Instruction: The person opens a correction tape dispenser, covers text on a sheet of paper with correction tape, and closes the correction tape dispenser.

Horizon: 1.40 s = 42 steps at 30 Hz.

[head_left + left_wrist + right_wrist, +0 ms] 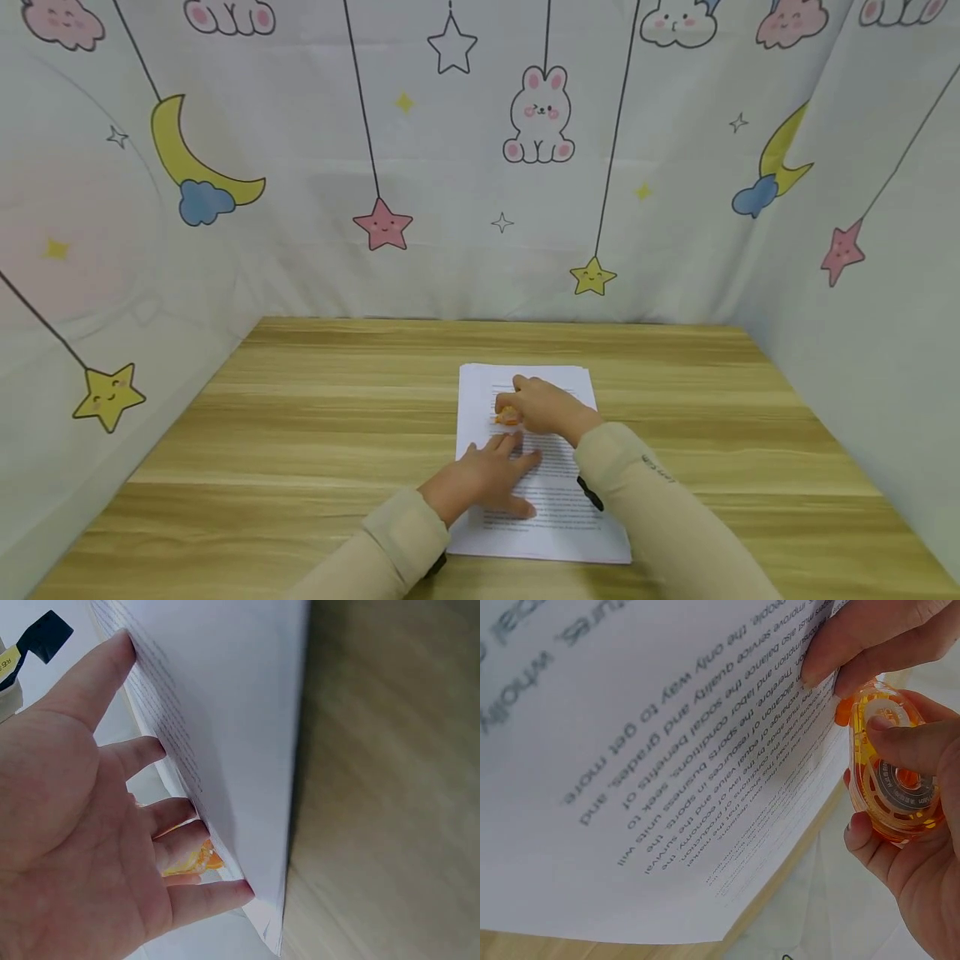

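A stack of printed paper sheets (555,533) lies on the wooden table. My right hand (551,407) grips an orange, see-through correction tape dispenser (892,761) above the upper part of the top sheet. In the right wrist view the thumb lies on its round side, and its tip is at or close to the printed lines; contact is hard to tell. My left hand (491,477) rests on the paper with fingers spread, its fingertips (241,891) touching the sheet just below the dispenser.
The wooden table (337,400) extends around the stack on all sides. White curtains (465,167) printed with stars, moons and rabbits hang behind it and along both sides.
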### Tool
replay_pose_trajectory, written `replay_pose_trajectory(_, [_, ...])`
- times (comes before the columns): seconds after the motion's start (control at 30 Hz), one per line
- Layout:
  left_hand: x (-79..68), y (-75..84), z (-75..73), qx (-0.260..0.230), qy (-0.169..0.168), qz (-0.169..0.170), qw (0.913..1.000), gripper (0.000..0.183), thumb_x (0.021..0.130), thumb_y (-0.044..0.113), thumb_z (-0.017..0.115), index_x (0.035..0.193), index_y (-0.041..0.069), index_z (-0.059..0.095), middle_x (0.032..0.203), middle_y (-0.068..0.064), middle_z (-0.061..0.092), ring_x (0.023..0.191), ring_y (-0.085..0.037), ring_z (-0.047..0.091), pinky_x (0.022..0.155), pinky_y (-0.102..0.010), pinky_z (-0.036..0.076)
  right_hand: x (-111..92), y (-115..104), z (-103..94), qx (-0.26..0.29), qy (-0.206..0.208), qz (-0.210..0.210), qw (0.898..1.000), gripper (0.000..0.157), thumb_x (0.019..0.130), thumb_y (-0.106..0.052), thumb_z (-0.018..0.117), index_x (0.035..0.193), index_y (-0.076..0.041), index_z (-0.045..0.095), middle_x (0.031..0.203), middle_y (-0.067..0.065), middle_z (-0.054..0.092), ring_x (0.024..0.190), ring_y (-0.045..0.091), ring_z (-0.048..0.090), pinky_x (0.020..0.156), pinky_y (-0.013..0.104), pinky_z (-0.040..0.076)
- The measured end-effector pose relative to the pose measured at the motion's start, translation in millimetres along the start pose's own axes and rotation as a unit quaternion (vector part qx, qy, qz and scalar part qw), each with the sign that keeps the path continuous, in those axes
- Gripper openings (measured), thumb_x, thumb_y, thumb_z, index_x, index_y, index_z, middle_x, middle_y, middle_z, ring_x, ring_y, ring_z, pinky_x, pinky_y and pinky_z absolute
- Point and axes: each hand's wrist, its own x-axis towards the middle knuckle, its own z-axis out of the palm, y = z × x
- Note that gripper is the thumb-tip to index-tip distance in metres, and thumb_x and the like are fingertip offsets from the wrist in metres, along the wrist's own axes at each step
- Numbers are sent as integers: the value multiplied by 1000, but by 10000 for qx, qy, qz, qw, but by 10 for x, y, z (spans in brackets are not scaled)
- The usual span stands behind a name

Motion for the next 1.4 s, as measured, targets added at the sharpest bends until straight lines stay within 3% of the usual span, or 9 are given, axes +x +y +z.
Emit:
replay_pose_trajectory(0.33, [13,-18,15,-17,3,-7,10000,76,76,60,61,142,35,32,153,-3,20,140,-25,22,104,-57,30,-107,81,18,71,209,-101,9997,31,83,-6,63,107,-26,61,96,5,54,86,23,57,83,38,49])
replay_pose_trajectory(0.77, [31,19,-6,-117,-92,-54,9999,77,76,61,60,143,36,30,154,-3,18,140,-25,21,106,-56,28,-344,255,8,112,416,-86,9990,19,86,-12,62,102,-22,62,87,5,52,74,20,53,72,37,47])
replay_pose_trajectory(1.4, [27,11,-7,-208,-145,-158,9996,78,75,61,62,142,37,30,153,-1,18,141,-24,21,107,-55,27,-636,516,80,-116,918,-243,9954,30,78,2,63,95,-23,62,79,3,48,64,15,44,60,29,42])
